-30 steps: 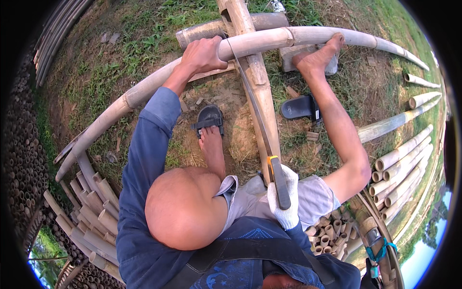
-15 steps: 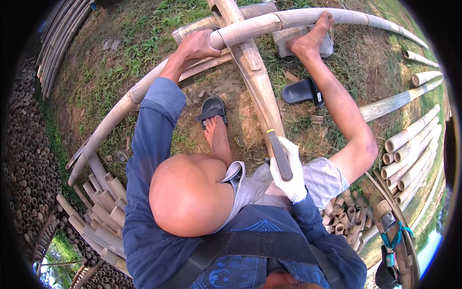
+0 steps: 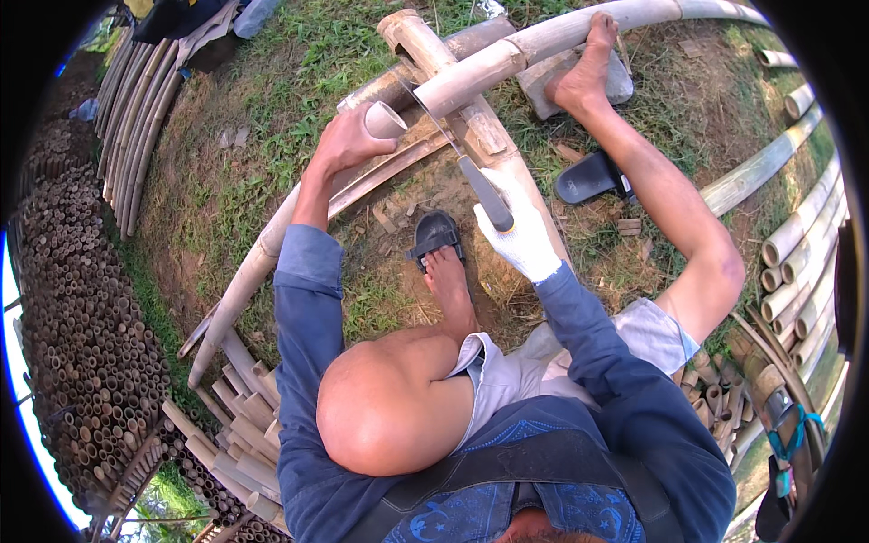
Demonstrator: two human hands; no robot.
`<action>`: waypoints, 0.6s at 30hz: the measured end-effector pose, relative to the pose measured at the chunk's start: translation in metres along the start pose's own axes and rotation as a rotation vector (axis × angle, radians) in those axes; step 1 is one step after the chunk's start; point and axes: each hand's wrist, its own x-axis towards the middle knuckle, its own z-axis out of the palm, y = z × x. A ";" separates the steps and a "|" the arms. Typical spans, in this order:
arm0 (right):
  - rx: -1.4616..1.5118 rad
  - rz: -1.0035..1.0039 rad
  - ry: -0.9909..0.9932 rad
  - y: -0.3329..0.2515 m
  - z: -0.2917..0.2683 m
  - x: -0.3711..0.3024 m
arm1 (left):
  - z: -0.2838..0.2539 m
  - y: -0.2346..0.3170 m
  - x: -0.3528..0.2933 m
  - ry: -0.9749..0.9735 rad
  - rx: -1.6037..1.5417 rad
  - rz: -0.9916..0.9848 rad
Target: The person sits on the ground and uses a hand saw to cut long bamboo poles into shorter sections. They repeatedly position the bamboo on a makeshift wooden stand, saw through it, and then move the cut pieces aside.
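My bare left hand (image 3: 348,145) is wrapped around a long bamboo pole (image 3: 258,253) near its open, hollow cut end. That pole slants down and to the left. In its white knit glove, my right hand (image 3: 525,235) grips the dark handle of a handsaw (image 3: 486,195), whose thin blade points up and left to the other bamboo piece. This second bamboo pole (image 3: 561,29) lies across a bamboo support beam (image 3: 527,185), its cut end facing left. A gap separates the two cut ends. My bare right foot (image 3: 588,77) presses on the second pole.
A grey stone block (image 3: 548,86) sits beneath the second pole. Two black sandals lie about, one (image 3: 593,178) loose and one (image 3: 439,233) by my left foot. Stacked bamboo poles (image 3: 801,281) are at the right, with upright cut bamboo (image 3: 100,353) massed at the left.
The bamboo has come apart at the saw blade, and my left hand has drawn its piece away to the lower left. My right hand with the saw has moved up and left.
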 end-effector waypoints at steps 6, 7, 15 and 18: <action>-0.299 0.209 -0.534 0.027 0.017 -0.048 | -0.010 0.053 -0.045 -0.091 -0.198 0.114; -0.375 0.243 -0.689 0.023 0.017 -0.045 | -0.003 0.056 -0.052 -0.165 -0.166 0.062; 1.053 0.749 -0.271 0.010 0.029 -0.014 | 0.054 0.097 -0.127 0.031 -0.185 0.134; 0.587 0.638 -0.366 -0.005 0.040 0.019 | 0.068 0.109 -0.159 0.136 -0.233 0.156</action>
